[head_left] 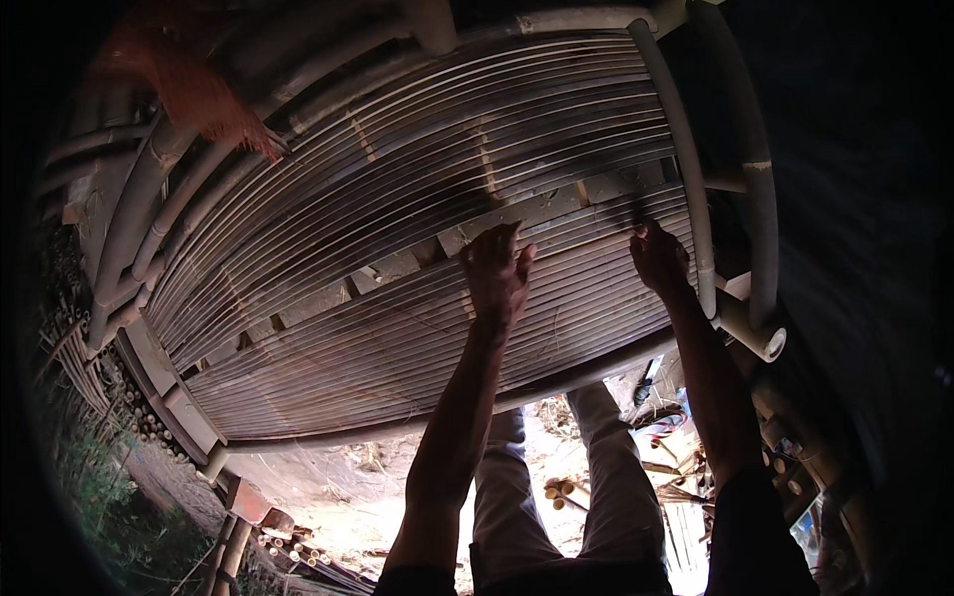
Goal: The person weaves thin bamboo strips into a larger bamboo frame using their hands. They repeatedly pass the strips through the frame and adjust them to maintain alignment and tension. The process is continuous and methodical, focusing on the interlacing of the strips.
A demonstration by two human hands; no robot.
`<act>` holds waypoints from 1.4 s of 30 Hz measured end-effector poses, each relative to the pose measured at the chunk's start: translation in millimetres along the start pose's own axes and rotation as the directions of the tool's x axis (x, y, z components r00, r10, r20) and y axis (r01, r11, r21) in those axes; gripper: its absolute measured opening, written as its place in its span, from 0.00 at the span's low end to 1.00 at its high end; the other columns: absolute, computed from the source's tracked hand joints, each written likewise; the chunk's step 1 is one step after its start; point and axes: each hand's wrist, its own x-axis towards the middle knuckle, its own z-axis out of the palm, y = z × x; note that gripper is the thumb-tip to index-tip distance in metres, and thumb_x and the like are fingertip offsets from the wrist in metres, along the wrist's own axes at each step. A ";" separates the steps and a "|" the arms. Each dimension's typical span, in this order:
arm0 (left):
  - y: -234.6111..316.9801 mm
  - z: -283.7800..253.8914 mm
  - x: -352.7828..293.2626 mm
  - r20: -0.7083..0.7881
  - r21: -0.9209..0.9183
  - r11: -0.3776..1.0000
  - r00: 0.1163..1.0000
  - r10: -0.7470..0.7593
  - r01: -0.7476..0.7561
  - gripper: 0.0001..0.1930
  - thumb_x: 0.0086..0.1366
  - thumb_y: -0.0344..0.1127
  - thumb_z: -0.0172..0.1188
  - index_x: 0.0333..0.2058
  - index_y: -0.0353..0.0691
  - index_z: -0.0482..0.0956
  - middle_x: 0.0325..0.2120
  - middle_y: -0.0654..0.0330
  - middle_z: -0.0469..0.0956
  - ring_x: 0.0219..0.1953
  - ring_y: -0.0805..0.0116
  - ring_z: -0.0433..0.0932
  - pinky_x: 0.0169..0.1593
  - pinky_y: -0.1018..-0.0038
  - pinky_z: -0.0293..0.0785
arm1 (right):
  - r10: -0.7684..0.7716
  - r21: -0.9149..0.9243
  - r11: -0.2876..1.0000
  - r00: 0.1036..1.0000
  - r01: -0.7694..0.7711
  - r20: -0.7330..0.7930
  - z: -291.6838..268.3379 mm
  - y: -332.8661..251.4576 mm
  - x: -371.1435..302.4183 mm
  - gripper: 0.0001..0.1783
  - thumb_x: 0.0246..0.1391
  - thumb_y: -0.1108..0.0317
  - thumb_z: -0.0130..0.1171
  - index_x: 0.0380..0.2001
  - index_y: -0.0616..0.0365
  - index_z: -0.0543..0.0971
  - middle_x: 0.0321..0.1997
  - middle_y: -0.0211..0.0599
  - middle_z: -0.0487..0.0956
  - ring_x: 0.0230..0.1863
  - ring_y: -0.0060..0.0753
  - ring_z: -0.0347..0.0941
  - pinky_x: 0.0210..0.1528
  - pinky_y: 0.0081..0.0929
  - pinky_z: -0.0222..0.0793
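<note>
A wide bamboo bench (338, 360) with long, thin split slats fills the middle of the view. A lengthwise gap divides its slats into a far section (417, 159) and a near section, and pale cross pieces (388, 268) show through it. My left hand (496, 273) is at the gap's near edge, fingers curled down onto a bamboo slat and thumb apart. Farther right, my right hand (660, 256) is closed over the near slats, close to the right end rail (686, 149). Dark blur lies just beyond its fingertips; what it pinches is too small to tell.
Thick bamboo poles (149, 214) frame the left end, with a reddish fringed cloth (204, 89) above. An upright pole (757, 189) stands at the right. Cut bamboo pieces (566, 492) lie on the ground by my legs (616, 477). Green plants (109, 507) grow at lower left.
</note>
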 end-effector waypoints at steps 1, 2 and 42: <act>17.2 16.9 8.1 0.026 0.079 0.997 1.000 -0.012 0.010 0.22 0.66 0.49 0.58 0.54 0.49 0.70 0.45 0.61 0.75 0.50 0.61 0.73 0.61 0.45 0.57 | 0.015 0.018 1.000 0.998 -0.016 0.060 -5.4 -7.1 -3.0 0.14 0.58 0.56 0.56 0.40 0.54 0.75 0.34 0.40 0.82 0.39 0.47 0.80 0.41 0.44 0.75; 31.1 36.2 16.8 0.044 0.155 0.988 0.999 0.009 -0.016 0.23 0.66 0.50 0.58 0.55 0.48 0.70 0.45 0.61 0.74 0.50 0.61 0.73 0.61 0.40 0.55 | -0.056 0.004 0.998 0.998 0.056 0.023 -4.4 -1.8 -5.1 0.15 0.60 0.54 0.54 0.38 0.54 0.77 0.30 0.38 0.83 0.36 0.46 0.81 0.40 0.43 0.76; -220.8 -176.1 -93.6 -0.049 0.428 0.856 0.953 -0.298 0.289 0.11 0.66 0.47 0.57 0.41 0.52 0.82 0.37 0.63 0.80 0.48 0.62 0.76 0.62 0.49 0.52 | 0.047 0.466 0.882 0.997 -0.067 0.055 46.9 -243.5 -156.9 0.22 0.57 0.61 0.62 0.55 0.46 0.73 0.30 0.35 0.83 0.31 0.36 0.80 0.36 0.33 0.74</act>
